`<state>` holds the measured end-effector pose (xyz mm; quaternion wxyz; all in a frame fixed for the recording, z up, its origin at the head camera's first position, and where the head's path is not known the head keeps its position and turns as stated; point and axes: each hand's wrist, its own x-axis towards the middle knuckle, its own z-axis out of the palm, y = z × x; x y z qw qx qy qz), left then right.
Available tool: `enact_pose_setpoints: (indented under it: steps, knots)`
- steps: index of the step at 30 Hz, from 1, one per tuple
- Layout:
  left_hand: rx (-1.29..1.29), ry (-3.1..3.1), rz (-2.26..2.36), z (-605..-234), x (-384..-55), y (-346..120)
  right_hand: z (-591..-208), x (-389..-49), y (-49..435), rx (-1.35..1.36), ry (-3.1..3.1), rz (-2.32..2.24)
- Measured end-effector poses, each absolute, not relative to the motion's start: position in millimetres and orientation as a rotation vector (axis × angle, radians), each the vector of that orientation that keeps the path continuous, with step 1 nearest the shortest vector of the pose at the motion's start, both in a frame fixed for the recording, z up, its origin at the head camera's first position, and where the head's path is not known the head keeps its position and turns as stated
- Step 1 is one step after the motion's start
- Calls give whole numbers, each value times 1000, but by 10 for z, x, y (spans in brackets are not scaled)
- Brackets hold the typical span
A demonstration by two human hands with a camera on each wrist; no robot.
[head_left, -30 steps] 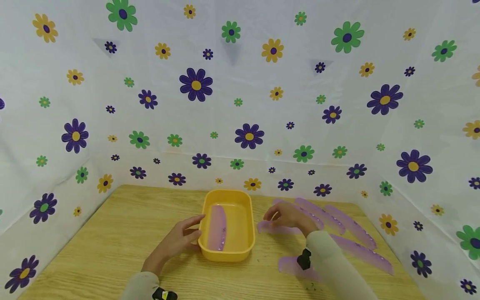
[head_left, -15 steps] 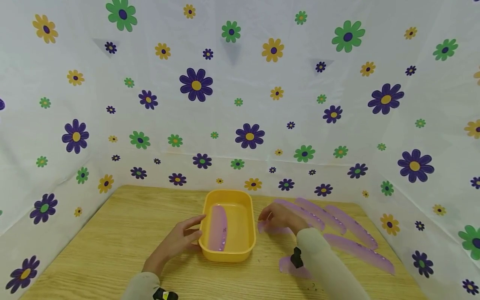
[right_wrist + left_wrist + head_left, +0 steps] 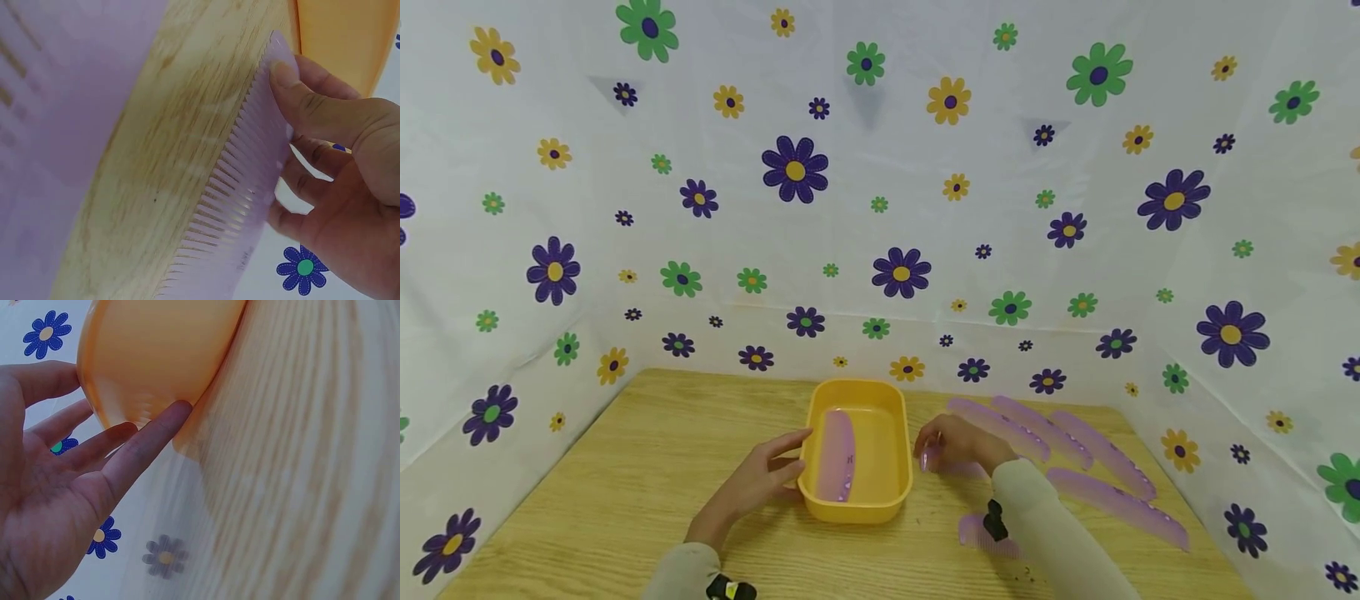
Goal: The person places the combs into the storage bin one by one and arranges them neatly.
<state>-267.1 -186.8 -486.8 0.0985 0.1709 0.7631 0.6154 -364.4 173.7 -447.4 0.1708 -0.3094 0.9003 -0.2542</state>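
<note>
My right hand (image 3: pixel 962 442) pinches a translucent purple comb (image 3: pixel 265 144) near one end, thumb on one face and fingers behind. The comb's end is tipped up, its teeth towards the table in the right wrist view. My left hand (image 3: pixel 752 483) touches the left side of a yellow plastic tub (image 3: pixel 857 514), its fingers fairly straight along the wall, as the left wrist view also shows. Inside the tub, along its left side, lies another purple comb (image 3: pixel 833 454) with small printed marks.
Several purple combs (image 3: pixel 1116 510) lie on the wooden table (image 3: pixel 700 442) at the right. One more comb (image 3: pixel 981 537) sits partly hidden under my right wrist. A white flower-printed sheet (image 3: pixel 850 233) surrounds the table at the back and sides.
My right hand has moved slightly left along the comb to its end and now pinches it, tipping that end up. My left hand and the tub stay in place.
</note>
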Motion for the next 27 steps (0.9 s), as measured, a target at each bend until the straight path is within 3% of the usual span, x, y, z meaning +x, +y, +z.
enact_pose_setpoints:
  steps: [7,16,27]
  knots:
    - [492,2246,1826,-4890,-2667,-1864,-4400,-3671,1785,-779,2622,-678]
    - [489,2235,1834,-4875,-2683,-1872,-4085,-3770,1936,-1058,2595,-789]
    - [507,2243,1827,-4889,-2686,-1869,-3548,-3679,1959,-928,2757,-905]
